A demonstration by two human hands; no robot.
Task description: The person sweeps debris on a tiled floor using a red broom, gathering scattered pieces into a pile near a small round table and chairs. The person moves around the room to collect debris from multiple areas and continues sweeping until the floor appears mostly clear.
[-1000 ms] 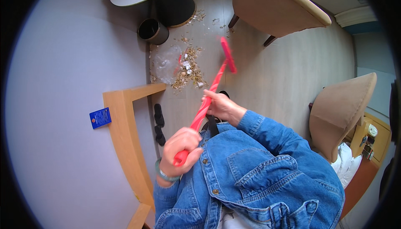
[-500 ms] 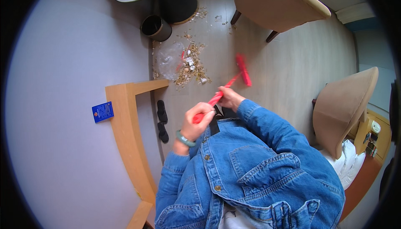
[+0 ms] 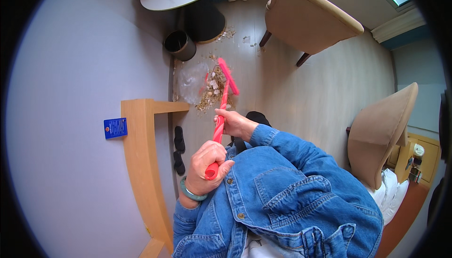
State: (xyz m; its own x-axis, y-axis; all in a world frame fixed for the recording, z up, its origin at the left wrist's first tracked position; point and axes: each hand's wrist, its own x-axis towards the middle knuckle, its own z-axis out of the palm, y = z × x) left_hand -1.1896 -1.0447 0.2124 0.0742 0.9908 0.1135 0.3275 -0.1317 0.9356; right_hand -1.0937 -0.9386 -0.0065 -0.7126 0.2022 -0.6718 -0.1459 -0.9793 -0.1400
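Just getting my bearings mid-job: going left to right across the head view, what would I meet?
Blue card → black slippers → left hand gripping the red handle → right hand, also on it → farther beige chair → nearer beige chair.

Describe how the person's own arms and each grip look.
A blue denim left sleeve and matching blue denim right sleeve, with a seamed cuff, cover the arms. The left grip and right grip are ungloved; a smooth pale-green bangle circles the left wrist.
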